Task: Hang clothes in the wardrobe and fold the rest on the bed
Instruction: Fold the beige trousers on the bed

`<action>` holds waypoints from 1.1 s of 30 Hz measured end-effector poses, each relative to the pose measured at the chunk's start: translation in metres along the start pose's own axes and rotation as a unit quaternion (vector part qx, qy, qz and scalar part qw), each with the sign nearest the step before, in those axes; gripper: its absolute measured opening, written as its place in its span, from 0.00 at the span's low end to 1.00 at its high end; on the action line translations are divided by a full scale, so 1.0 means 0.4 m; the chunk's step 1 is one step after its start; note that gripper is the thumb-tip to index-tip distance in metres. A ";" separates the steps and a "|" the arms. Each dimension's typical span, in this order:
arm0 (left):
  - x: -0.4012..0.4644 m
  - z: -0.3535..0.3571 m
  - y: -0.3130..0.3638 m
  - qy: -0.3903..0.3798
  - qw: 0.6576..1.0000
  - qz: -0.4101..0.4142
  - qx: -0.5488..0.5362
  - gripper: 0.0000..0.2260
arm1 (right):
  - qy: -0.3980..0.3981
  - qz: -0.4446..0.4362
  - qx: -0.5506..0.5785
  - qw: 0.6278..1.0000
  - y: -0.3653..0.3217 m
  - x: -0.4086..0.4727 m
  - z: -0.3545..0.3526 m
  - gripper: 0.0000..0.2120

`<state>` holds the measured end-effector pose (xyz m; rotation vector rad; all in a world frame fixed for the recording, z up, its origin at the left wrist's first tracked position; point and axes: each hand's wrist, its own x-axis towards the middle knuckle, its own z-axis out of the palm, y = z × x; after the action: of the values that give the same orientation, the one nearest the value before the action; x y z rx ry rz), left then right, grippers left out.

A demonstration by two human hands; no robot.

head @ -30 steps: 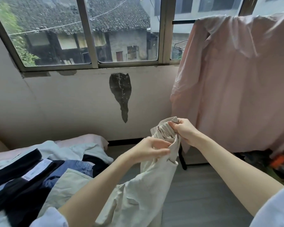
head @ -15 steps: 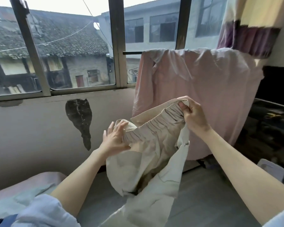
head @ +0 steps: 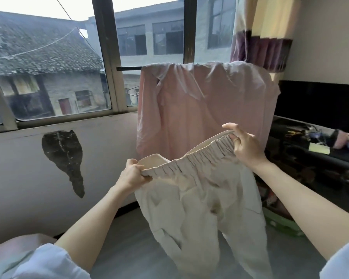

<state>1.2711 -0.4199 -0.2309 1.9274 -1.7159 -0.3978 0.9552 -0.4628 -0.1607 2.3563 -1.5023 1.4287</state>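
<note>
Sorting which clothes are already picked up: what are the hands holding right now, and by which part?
Both hold the beige trousers by the elastic waistband: left hand at one end, right hand at the other.

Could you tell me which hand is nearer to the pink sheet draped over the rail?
Right. The right hand grips the trousers' waistband directly in front of the pink sheet, overlapping its lower edge; the left hand grips the waistband's other end, below and left of the sheet.
</note>
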 end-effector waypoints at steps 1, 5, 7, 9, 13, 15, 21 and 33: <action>0.008 -0.008 0.008 0.008 1.000 -0.008 -0.028 0.05 | -0.040 -0.019 -0.025 0.999 0.015 0.000 -0.006 0.19; 0.021 -0.062 0.045 -0.024 0.997 -0.001 -0.067 0.13 | -0.187 -0.076 -0.115 0.973 0.071 0.000 -0.028 0.20; 0.025 -0.078 0.050 -0.033 0.997 0.021 -0.064 0.14 | -0.208 -0.063 -0.115 0.969 0.093 0.002 -0.033 0.21; 0.025 -0.077 0.054 -0.035 0.995 0.044 -0.087 0.12 | -0.210 -0.027 -0.082 0.974 0.099 -0.002 -0.039 0.24; 0.018 -0.051 0.095 -0.037 0.985 0.109 -0.125 0.11 | -0.370 0.057 -0.017 0.927 0.046 -0.071 0.018 0.17; 0.015 -0.045 0.128 -0.016 0.980 0.138 -0.140 0.11 | -0.450 0.099 0.061 0.885 -0.011 -0.130 0.076 0.07; 0.009 -0.073 0.108 0.068 0.973 0.102 -0.193 0.12 | -0.530 0.099 0.047 0.841 -0.068 -0.251 0.272 0.27; -0.090 -0.247 -0.071 0.110 0.960 0.052 -0.251 0.12 | -0.403 0.294 0.174 0.849 -0.093 -0.215 0.382 0.10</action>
<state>1.3426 -0.3644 -0.1702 1.4498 -1.3986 -0.5019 1.0753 -0.4480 -0.2929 3.1250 -2.5216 0.7712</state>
